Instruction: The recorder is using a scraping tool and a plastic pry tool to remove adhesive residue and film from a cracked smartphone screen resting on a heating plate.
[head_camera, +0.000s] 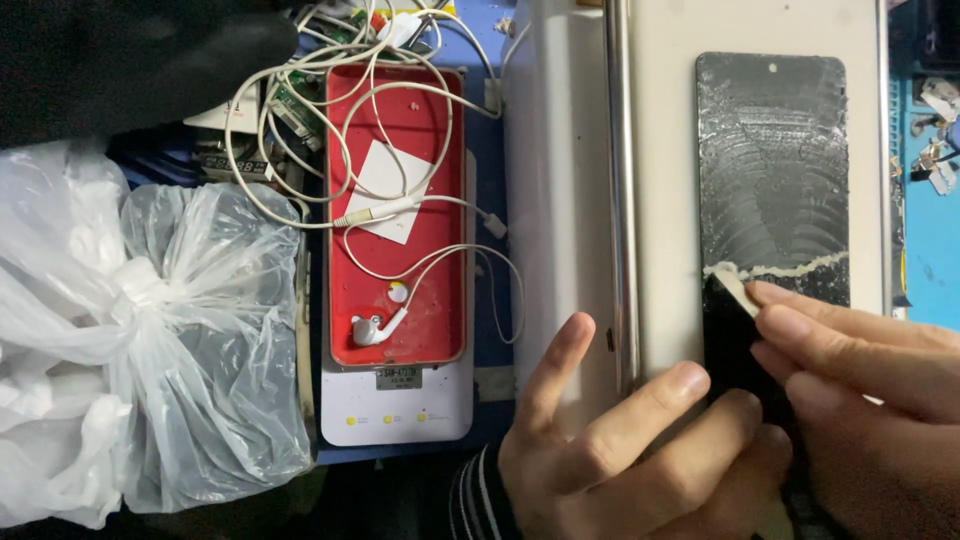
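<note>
Scraping across the black phone screen panel (772, 180), I hold a thin pale scraper blade (737, 292) pinched in the fingers (800, 325) of my right hand (870, 400), its tip at a ragged line of whitish glue residue (790, 268) that runs across the glass. Above that line the panel is smeared and streaked grey; below it the glass looks clean and dark. The panel lies flat on a white machine bed (660, 150), beside a metal rail (620, 180) that runs lengthwise along it.

My left hand (610, 440) rests on the bed at the panel's lower edge, fingers spread flat and holding nothing, the fingertips touching the glass to steady it. A striped sleeve cuff (480, 495) shows at my wrist.

Left of the machine, on the blue desk (940, 240), sits a red tray (400, 210) on a white base, with a tangle of white earphone cables (380, 120), an earbud (368, 328) and a white paper square (390, 185) in it. Further left lies a knotted clear plastic bag (150, 340).
</note>
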